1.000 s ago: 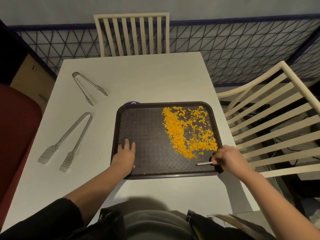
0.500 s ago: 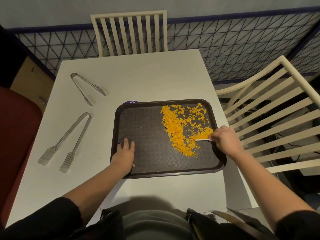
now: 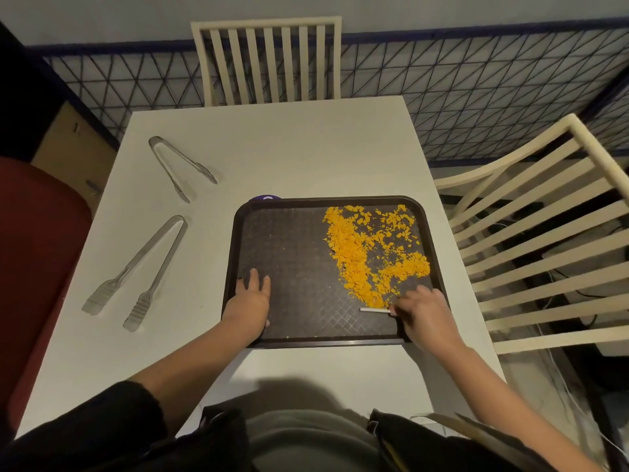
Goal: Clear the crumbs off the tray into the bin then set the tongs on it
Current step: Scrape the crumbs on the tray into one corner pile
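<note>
A dark brown tray (image 3: 289, 240) lies on the white table, with orange crumbs (image 3: 364, 253) heaped over its right half. My left hand (image 3: 250, 301) rests flat on the tray's near left corner, fingers straight. My right hand (image 3: 422, 315) pinches a thin white card (image 3: 374, 310) held edge-down on the tray just below the crumb pile. Two metal tongs lie on the table left of the tray: one pair (image 3: 136, 270) nearer me, another pair (image 3: 180, 166) farther back. No bin is in view.
The white table (image 3: 289, 148) has a cream slatted chair (image 3: 269, 59) at its far side and another chair (image 3: 544, 240) at its right. A red seat (image 3: 37, 260) stands to the left. A purple object (image 3: 265, 198) peeks from under the tray's far edge.
My right hand with the card swept up into the crumbs, then pulled back toward me to the pile's near edge. The crumbs lie more bunched. My left hand stayed put.
</note>
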A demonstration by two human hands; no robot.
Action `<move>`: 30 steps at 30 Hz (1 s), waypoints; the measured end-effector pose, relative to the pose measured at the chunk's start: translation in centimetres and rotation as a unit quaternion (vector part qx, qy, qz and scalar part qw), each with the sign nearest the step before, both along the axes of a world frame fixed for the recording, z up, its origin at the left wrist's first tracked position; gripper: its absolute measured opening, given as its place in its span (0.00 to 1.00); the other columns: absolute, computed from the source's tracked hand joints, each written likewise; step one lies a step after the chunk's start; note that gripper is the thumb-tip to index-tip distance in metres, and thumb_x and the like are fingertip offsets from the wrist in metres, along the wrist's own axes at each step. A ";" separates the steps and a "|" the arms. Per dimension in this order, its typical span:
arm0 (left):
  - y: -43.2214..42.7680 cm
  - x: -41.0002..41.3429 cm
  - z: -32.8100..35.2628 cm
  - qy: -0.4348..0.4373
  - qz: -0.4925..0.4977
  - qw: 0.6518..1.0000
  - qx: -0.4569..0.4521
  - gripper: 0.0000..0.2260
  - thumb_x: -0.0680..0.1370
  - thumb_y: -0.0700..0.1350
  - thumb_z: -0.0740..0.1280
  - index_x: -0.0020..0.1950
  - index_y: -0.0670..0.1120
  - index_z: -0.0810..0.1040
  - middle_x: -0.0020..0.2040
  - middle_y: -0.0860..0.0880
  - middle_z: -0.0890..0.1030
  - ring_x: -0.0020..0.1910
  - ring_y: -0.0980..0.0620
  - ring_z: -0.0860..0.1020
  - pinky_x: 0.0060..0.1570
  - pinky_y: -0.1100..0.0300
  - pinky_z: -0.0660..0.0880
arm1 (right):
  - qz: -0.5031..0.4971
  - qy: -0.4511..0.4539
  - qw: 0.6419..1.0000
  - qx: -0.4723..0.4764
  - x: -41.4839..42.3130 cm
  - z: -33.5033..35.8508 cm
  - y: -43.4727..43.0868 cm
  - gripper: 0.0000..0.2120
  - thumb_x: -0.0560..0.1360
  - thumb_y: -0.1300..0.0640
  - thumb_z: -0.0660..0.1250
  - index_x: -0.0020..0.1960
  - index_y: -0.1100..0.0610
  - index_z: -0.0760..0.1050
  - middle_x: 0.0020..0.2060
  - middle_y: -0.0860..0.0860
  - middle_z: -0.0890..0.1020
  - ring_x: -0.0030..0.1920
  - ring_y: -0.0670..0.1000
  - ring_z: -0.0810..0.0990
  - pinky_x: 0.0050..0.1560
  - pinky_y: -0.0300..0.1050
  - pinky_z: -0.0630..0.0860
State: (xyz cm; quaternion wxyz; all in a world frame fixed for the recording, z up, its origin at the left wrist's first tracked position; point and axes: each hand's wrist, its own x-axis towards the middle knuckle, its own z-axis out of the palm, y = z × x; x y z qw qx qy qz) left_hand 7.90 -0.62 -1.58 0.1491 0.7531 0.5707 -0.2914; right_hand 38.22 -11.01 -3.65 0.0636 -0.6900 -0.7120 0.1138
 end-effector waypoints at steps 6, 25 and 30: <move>-0.1 -0.1 -0.1 0.004 -0.010 1.000 0.009 0.40 0.78 0.47 0.67 0.79 0.45 0.42 0.79 0.42 0.41 0.78 0.38 0.50 0.70 0.50 0.68 | -0.047 -0.023 0.998 0.026 1.2 0.0 3.8 0.07 0.67 0.61 0.74 0.38 0.50 0.82 0.34 0.47 0.82 0.40 0.53 0.75 0.39 0.45 0.65; -0.1 -0.1 0.0 -0.004 -0.010 1.000 0.009 0.40 0.78 0.46 0.67 0.79 0.44 0.42 0.79 0.41 0.41 0.78 0.38 0.49 0.68 0.50 0.69 | -0.011 0.094 0.993 -0.073 -4.1 2.0 2.4 0.04 0.74 0.56 0.68 0.41 0.50 0.81 0.38 0.46 0.82 0.44 0.49 0.74 0.47 0.46 0.71; -0.1 -0.2 -0.1 -0.005 -0.012 1.000 0.010 0.40 0.78 0.46 0.67 0.79 0.44 0.42 0.79 0.41 0.42 0.78 0.37 0.50 0.68 0.50 0.69 | -0.038 0.030 0.999 -0.008 -5.6 -0.1 1.9 0.07 0.66 0.64 0.72 0.37 0.51 0.80 0.33 0.48 0.81 0.39 0.54 0.76 0.38 0.46 0.65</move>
